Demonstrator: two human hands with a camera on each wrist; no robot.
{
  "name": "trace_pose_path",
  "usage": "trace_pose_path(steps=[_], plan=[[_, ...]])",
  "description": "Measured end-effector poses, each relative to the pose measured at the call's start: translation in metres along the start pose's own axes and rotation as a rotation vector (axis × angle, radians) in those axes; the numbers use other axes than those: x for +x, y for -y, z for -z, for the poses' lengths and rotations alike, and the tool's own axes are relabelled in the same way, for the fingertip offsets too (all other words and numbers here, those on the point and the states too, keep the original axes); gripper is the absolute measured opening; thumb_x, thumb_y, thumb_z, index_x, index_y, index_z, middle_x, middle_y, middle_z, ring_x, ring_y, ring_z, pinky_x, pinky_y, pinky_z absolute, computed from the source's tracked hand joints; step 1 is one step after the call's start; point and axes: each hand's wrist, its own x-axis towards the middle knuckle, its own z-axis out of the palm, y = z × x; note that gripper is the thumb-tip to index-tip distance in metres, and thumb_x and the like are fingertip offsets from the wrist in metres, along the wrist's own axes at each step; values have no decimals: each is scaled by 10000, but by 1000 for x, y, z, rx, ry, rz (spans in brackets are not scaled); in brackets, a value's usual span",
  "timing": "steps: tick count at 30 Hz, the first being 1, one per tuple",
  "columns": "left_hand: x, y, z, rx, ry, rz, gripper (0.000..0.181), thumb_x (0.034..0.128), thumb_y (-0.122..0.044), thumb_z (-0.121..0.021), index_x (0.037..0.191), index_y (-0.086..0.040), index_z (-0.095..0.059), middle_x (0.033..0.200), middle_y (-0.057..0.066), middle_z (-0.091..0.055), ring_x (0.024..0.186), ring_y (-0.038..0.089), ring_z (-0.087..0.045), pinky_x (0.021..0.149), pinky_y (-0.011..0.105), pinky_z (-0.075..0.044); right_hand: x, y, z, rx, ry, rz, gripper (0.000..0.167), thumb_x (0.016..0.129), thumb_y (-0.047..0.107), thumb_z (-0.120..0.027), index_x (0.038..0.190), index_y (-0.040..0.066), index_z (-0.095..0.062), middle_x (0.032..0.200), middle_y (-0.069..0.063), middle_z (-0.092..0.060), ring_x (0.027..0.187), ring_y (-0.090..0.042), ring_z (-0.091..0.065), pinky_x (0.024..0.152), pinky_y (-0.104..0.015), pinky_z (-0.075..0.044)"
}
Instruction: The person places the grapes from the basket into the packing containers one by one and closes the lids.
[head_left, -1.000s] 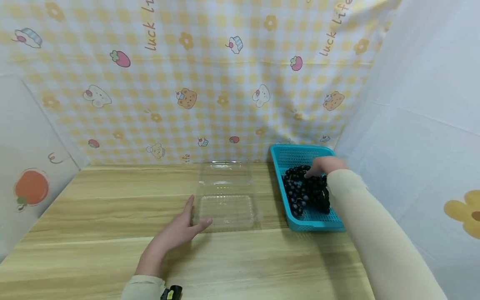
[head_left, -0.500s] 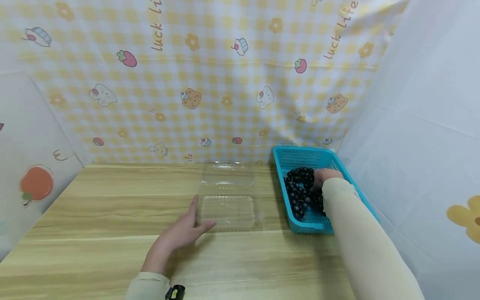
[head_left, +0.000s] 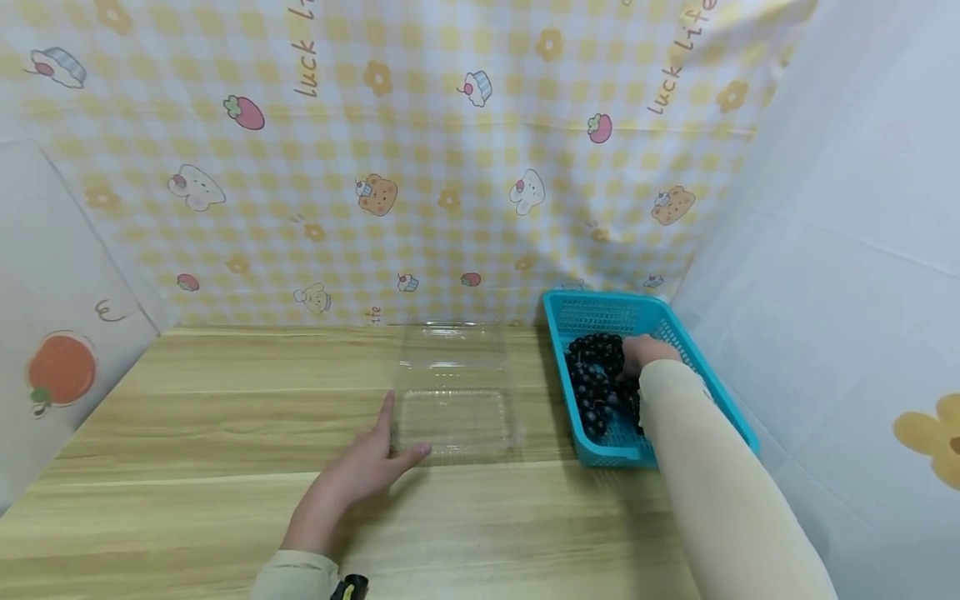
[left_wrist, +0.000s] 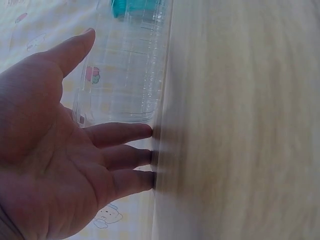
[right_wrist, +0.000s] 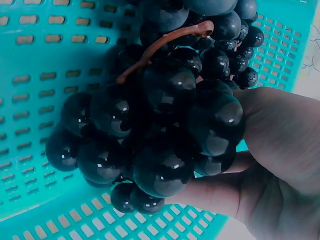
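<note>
My right hand (head_left: 641,354) reaches down into a blue plastic basket (head_left: 592,457) at the right of the table. In the right wrist view, its thumb and fingers grip a bunch of dark grapes (right_wrist: 165,125) with a brown stem, the fingers partly hidden under the fruit. More dark grapes (head_left: 592,392) lie to the left of that hand. A clear plastic clamshell box (head_left: 453,421) stands lid up on the table's middle. Beside its left front corner is my left hand (head_left: 363,467), thumb and fingers spread, the fingertips on the tabletop next to the box.
Behind the wooden table (head_left: 225,433) hangs a yellow checked curtain (head_left: 420,242). A white sheet (head_left: 832,275) closes the right side, close to the basket. Another white sheet (head_left: 60,275) hangs on the left.
My right hand has moved lower into the basket and taken hold of a bunch of grapes. My left hand has stayed by the box. The head view has shifted slightly.
</note>
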Motion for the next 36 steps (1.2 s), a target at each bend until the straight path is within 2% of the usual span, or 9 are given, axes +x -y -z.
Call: trace_pose_path(steps=[4, 6, 9, 15, 20, 24, 27, 31, 36], plan=[[-2, -1, 0, 2, -1, 9, 1162, 1013, -657, -596, 1697, -66, 134, 1661, 414, -243, 1535, 619, -280, 1234, 759, -290, 1, -1, -1, 12, 8, 11, 250, 1015, 188, -741, 1164, -10, -707, 1179, -297, -690, 903, -327, -644, 684, -372, -493], [-2, -1, 0, 0, -2, 12, 1160, 1014, -655, -596, 1697, -66, 134, 1663, 413, -238, 1537, 621, -271, 1234, 761, -288, 0, 0, -2, 13, 0, 20, 246, 1013, 194, -744, 1147, -9, -714, 1136, -274, -699, 867, -301, -629, 678, -368, -492], [-2, -2, 0, -1, 0, 17, 1160, 1015, -655, -595, 1697, -69, 137, 1668, 405, -235, 1541, 624, -253, 1236, 764, -279, -3, 1, -1, 6, -11, 23, 253, 1015, 205, -742, 1143, -11, -711, 1166, -293, -691, 889, -316, -631, 685, -373, -493], [-2, -2, 0, 0, -6, 3, 1169, 1008, -661, -601, 1697, -62, 129, 1650, 420, -267, 1517, 616, -327, 1228, 744, -320, -2, 1, -3, -34, -21, -1, 368, 991, 297, -781, 1162, -20, -705, 1219, -315, -692, 969, -362, -688, 687, -382, -540], [-1, -1, -1, 3, -6, 7, 1166, 1010, -659, -599, 1696, -61, 130, 1652, 418, -259, 1520, 616, -320, 1232, 744, -313, -1, 0, -5, -27, -21, 4, 408, 979, 319, -794, 1170, -31, -709, 1280, -351, -676, 1043, -421, -701, 704, -401, -556], [-2, 0, -1, 5, -6, 15, 1164, 1012, -665, -591, 1696, -61, 132, 1649, 422, -262, 1520, 615, -319, 1229, 745, -318, 0, -4, -6, -4, -15, 4, 519, 983, 348, -786, 1276, -68, -680, 1425, -417, -574, 1174, -515, -660, 742, -447, -573], [-3, 1, -1, 2, -7, 14, 1164, 1014, -663, -589, 1694, -60, 138, 1652, 420, -255, 1524, 610, -316, 1234, 740, -314, 1, -7, -6, 30, -7, -9, 554, 998, 353, -759, 1334, -73, -647, 1522, -447, -463, 1211, -540, -629, 760, -471, -571], [-3, 1, 1, 0, -10, 8, 1160, 1016, -657, -591, 1695, -63, 137, 1657, 411, -256, 1527, 600, -322, 1241, 731, -312, 3, -11, -6, 61, -1, -12, 530, 1012, 358, -727, 1317, -67, -643, 1495, -439, -496, 1068, -440, -676, 741, -455, -562], [-4, -1, 0, 0, -7, 10, 1155, 1013, -663, -591, 1699, -69, 123, 1651, 412, -271, 1523, 613, -317, 1235, 744, -307, 4, -14, -10, 70, 2, 2, 524, 1011, 358, -734, 1304, -71, -658, 1466, -433, -529, 984, -380, -699, 702, -412, -551]])
